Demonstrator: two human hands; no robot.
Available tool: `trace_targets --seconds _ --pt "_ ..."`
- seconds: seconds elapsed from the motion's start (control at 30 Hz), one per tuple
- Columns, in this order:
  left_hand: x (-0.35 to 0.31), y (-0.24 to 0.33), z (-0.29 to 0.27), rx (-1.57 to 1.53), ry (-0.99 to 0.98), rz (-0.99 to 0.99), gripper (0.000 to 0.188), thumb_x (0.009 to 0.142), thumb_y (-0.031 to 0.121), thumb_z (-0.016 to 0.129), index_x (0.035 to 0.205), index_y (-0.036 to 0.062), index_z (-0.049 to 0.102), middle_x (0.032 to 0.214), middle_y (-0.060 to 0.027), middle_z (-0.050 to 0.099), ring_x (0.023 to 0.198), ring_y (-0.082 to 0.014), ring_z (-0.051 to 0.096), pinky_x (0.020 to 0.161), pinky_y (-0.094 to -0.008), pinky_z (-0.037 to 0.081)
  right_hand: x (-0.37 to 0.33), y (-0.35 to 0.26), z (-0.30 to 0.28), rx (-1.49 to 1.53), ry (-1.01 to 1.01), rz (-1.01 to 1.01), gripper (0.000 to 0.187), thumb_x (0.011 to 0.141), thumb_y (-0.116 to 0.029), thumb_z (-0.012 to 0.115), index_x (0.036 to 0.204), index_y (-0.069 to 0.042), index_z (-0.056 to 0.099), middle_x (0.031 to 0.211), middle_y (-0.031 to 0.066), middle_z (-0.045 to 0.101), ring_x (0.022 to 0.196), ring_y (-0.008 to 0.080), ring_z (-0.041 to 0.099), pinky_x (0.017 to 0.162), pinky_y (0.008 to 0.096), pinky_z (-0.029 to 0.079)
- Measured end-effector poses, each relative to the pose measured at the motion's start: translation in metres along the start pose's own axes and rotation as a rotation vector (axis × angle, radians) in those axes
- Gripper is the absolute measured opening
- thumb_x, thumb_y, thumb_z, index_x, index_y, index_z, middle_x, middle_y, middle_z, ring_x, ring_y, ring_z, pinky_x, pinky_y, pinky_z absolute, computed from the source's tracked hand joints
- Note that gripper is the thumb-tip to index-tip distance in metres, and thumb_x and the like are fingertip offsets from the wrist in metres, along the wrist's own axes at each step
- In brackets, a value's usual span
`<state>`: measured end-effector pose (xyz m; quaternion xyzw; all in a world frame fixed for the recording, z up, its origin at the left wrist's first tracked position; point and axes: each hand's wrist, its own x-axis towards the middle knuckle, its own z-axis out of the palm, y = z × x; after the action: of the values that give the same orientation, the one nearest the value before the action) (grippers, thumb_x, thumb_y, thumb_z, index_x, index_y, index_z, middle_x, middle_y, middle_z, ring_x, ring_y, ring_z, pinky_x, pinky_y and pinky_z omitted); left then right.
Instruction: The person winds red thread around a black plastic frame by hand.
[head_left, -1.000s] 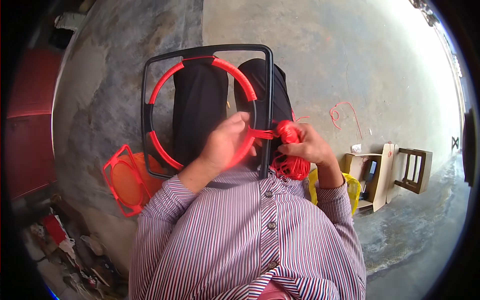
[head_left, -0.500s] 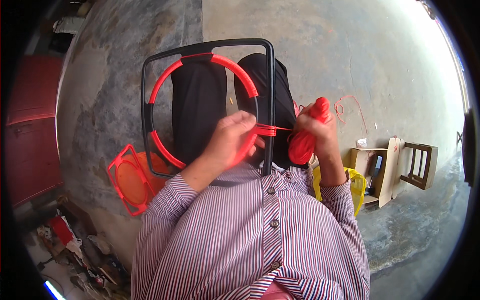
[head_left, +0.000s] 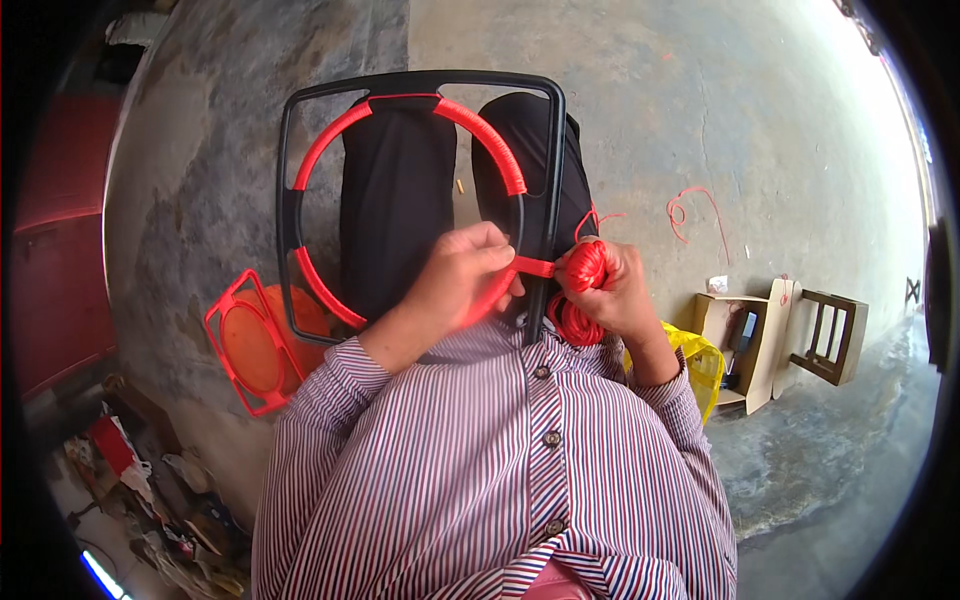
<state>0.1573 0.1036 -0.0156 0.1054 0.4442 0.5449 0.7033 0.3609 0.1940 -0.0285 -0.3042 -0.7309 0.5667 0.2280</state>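
Left fingers (head_left: 480, 238) are pinching the ring (head_left: 485, 134) of a black frame (head_left: 415, 79); right fingers (head_left: 622, 268) are clutching bundled red cord (head_left: 570, 321).
Frame is looking light, stiff, best gripped by its ring; cord, soft.

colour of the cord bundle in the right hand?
Red. The cord bundle in the right hand shows in the head view, the only one.

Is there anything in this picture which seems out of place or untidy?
Yes, mildly: a loose red strand lies curled on the floor at right, apart from the red bundle in the right hand, like a stray offcut. At lower left, a jumbled heap of scraps looks untidy.
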Motion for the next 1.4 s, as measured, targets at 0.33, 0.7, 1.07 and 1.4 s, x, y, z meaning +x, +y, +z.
trace_targets --seconds 0.33,0.7,1.07,1.4 --pt "0.006 0.004 -0.007 0.014 -0.085 -0.056 0.013 0.080 0.009 0.042 0.090 0.0030 0.047 0.071 -0.0149 0.061 0.053 -0.0225 0.061 0.045 -0.0299 0.047 0.008 0.002 0.002 0.236 0.032 0.084 0.012 0.074 -0.005 0.071 0.081 -0.001 0.061 0.071 0.0001 0.061 0.065 0.0073 0.055 0.062 0.0255 0.046" --pt "0.005 0.008 0.014 0.015 -0.026 -0.081 0.013 0.070 0.002 0.039 0.081 0.0060 0.044 0.067 -0.0122 0.053 0.042 -0.0200 0.047 0.039 -0.0311 0.036 0.007 0.003 0.001 0.185 0.039 0.051 0.013 0.073 -0.006 0.070 0.079 -0.002 0.060 0.068 0.0010 0.060 0.063 0.0086 0.055 0.061 0.0262 0.046" --pt "0.005 0.005 0.014 0.002 0.007 -0.058 0.008 0.072 0.001 0.039 0.077 0.0073 0.039 0.061 -0.0109 0.048 0.041 -0.0202 0.047 0.036 -0.0309 0.034 0.004 0.005 0.000 0.189 0.003 0.131 0.012 0.073 -0.004 0.069 0.080 -0.001 0.060 0.076 0.0017 0.063 0.070 0.0081 0.057 0.066 0.0257 0.048" --pt "0.007 0.004 0.016 0.045 0.048 -0.004 0.009 0.074 0.002 0.039 0.070 0.0087 0.036 0.059 -0.0080 0.042 0.037 -0.0213 0.043 0.034 -0.0325 0.033 0.006 0.002 0.000 0.222 0.007 0.133 0.012 0.073 -0.002 0.069 0.079 -0.001 0.059 0.078 0.0026 0.064 0.071 0.0083 0.057 0.066 0.0258 0.048"
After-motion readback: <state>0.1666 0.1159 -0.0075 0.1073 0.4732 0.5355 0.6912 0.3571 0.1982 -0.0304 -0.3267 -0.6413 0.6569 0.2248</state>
